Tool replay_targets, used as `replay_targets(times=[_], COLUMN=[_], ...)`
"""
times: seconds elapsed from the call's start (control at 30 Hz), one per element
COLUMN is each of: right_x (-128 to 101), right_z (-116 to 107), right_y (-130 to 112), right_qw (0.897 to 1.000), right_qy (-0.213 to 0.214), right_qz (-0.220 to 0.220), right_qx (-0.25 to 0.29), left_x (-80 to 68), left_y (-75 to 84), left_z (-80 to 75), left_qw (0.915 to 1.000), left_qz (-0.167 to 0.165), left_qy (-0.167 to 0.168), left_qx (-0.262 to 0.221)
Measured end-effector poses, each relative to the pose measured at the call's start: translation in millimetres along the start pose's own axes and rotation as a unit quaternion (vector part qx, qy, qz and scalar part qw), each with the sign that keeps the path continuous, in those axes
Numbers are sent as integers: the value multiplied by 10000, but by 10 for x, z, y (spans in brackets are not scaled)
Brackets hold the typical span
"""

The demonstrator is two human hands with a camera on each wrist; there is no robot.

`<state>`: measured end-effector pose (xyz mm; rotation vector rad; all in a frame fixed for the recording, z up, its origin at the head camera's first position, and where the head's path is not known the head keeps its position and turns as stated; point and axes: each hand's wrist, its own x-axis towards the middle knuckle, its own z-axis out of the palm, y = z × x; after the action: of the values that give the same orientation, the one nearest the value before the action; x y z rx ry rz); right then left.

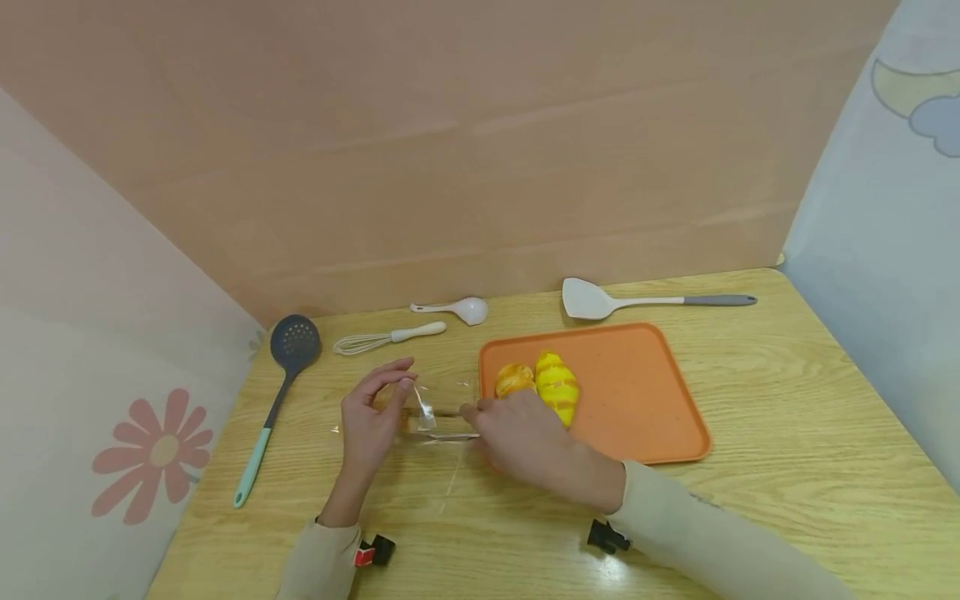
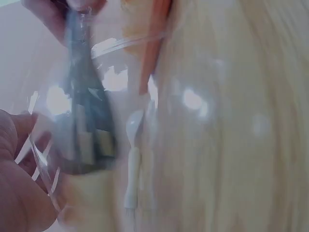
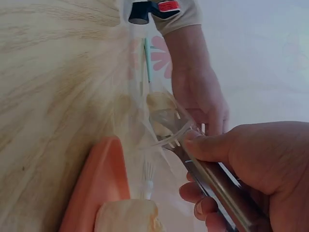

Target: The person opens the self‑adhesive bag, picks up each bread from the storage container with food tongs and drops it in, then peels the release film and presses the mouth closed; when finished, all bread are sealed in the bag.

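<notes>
A clear plastic bag (image 1: 438, 414) is held just above the wooden table between both hands. My left hand (image 1: 405, 382) pinches its left edge with thumb and fingertips. My right hand (image 1: 474, 412) pinches its right edge, beside the left rim of the orange tray (image 1: 637, 392). In the right wrist view the right hand (image 3: 203, 145) has its thumb pressed on a dark strip along the bag (image 3: 164, 125), and the left hand (image 3: 200, 96) is behind it. On the tray lie an orange bread piece (image 1: 513, 379) and a yellow striped one (image 1: 557, 387). The left wrist view is blurred by the bag (image 2: 96, 121).
A dark slotted spoon (image 1: 294, 343) with a teal handle lies at the left. A whisk (image 1: 375, 340) and a white spoon (image 1: 465, 309) lie at the back. Behind the tray is a white spatula (image 1: 592, 298). Fabric walls enclose the table.
</notes>
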<state>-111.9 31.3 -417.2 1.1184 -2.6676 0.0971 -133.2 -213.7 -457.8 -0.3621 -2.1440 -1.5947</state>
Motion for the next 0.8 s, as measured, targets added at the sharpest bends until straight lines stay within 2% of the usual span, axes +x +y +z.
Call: replay_targets(times=[0.1, 0.23, 0.37, 0.63, 0.8], right_x=[4, 20, 26, 23, -7], right_z=[-10, 8, 44, 25, -30], right_y=[13, -3, -29, 2, 50], right_qw=[9999, 9999, 9998, 9995, 9999], right_qy=[56, -42, -99, -329, -160], right_qz=[17, -116, -141, 25, -3], right_qx=[96, 45, -46, -10, 30], left_x=[2, -2, -6, -3, 6], left_y=[2, 30, 45, -41, -90], left_z=[4, 17, 34, 27, 27], left_qw=[9997, 9986, 9987, 9982, 9965], left_qz=[-147, -178, -125, -413, -565], left_qy=[8, -177, -241, -6, 138], left_qx=[-187, -465, -427, -424, -608])
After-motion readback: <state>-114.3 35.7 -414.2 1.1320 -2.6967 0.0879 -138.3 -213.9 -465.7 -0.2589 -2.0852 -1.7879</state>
